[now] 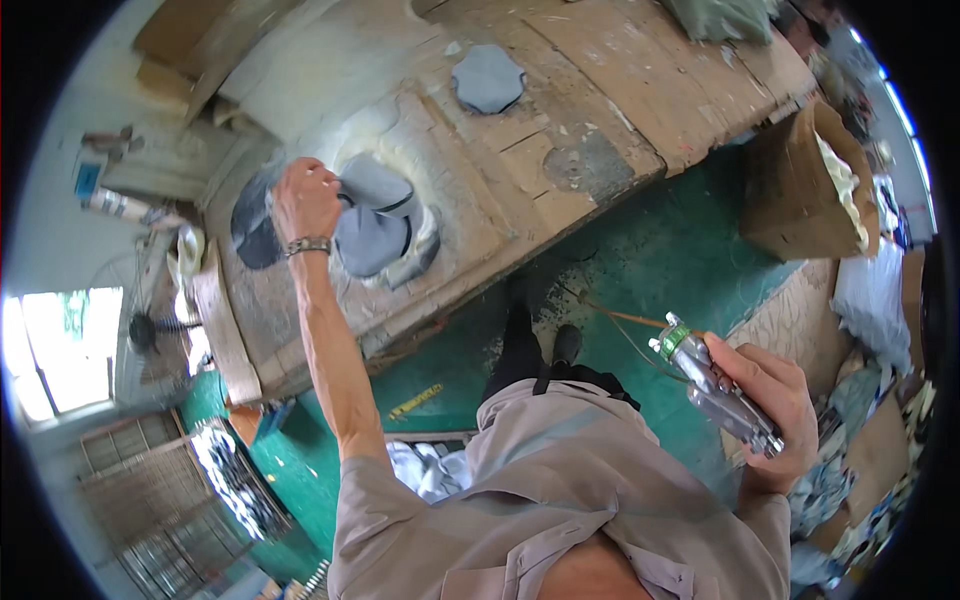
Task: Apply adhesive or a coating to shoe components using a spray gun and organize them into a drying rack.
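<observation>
My right hand (782,405) is wrapped round a metal spray gun (722,392) with a green ring near its nozzle end, held out to the right over the floor. A thin hose (630,318) runs beside the gun. Over the workbench (480,215), my left hand (307,203) is closed, its fingers curled; what they pinch, if anything, is hidden. Just right of it lie light grey fabric pieces (372,240) with rounded edges and dark gaps between them. A darker grey piece (257,220) is at its left. Whitish residue surrounds the pieces.
A separate grey scalloped piece (488,79) lies farther back on the cardboard-covered bench. To the right stands a cardboard box (808,185) with pale material inside. Scraps and cloth (850,480) are piled at the lower right. A fan (145,330) stands at the left.
</observation>
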{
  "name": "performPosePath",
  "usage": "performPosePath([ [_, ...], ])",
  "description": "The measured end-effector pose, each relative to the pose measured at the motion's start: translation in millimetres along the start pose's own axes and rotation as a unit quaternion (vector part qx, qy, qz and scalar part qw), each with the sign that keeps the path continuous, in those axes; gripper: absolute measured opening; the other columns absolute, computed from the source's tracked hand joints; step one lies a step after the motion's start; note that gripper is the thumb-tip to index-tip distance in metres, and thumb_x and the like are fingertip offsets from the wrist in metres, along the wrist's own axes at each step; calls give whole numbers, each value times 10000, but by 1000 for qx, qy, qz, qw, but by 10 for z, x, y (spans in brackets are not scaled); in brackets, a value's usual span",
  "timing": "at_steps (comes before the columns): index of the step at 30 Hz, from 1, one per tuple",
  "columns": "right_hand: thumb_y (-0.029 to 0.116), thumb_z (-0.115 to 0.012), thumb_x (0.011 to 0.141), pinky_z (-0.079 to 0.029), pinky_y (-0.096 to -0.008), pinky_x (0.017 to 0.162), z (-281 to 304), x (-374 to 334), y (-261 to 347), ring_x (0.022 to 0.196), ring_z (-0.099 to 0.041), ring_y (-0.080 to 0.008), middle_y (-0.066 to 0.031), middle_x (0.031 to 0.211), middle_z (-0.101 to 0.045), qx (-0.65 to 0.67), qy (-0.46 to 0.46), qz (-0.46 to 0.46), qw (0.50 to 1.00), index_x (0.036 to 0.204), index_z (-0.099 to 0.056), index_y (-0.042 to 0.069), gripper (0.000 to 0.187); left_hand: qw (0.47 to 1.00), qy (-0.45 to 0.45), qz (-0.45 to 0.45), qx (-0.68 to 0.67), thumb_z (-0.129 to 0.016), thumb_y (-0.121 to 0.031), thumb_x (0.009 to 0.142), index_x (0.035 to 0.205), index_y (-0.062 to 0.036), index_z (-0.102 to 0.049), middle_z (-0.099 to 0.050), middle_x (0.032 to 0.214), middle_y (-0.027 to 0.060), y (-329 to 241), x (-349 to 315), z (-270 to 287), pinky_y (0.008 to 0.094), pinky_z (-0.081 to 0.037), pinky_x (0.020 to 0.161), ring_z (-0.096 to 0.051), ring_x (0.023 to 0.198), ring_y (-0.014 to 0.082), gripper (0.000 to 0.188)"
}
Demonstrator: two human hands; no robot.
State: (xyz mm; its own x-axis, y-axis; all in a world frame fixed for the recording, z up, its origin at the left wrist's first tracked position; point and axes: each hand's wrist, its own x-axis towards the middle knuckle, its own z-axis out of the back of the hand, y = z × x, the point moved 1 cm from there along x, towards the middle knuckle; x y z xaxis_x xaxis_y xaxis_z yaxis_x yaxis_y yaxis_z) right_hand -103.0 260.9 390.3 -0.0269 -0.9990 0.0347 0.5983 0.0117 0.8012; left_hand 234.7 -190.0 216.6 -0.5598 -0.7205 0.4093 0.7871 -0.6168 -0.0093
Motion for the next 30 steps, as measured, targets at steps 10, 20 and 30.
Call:
performPosePath([
  [10,-97,-636,651,-530,-375,751,-222,211,-368,833,-664,-379,-190,970,-676,-23,-128,-191,973,1400,-568,26,763,997,-70,-5,-7,-763,-230,795,901,-149,-742,-645,1056,57,-769,2297,-389,427,-494,885,-615,1064,264,135],
  [20,-94,-658,672,-525,-398,768,-337,421,-553,872,-664,-404,-214,1015,-679,15,-142,-286,947,1400,-558,16,743,918,293,117,-240,-565,-436,948,1287,-3,-572,-645,1251,254,-2285,2224,-3143,515,-477,997,-609,1165,430,550],
  [30,-12,-673,692,-517,-360,715,-202,308,-445,788,-656,-357,-186,918,-661,50,-59,-146,986,1383,-570,-20,698,706,328,164,-605,-722,-294,899,1208,-68,-697,-746,1070,155,-1925,-1411,-2269,389,-553,871,-718,1003,309,384],
])
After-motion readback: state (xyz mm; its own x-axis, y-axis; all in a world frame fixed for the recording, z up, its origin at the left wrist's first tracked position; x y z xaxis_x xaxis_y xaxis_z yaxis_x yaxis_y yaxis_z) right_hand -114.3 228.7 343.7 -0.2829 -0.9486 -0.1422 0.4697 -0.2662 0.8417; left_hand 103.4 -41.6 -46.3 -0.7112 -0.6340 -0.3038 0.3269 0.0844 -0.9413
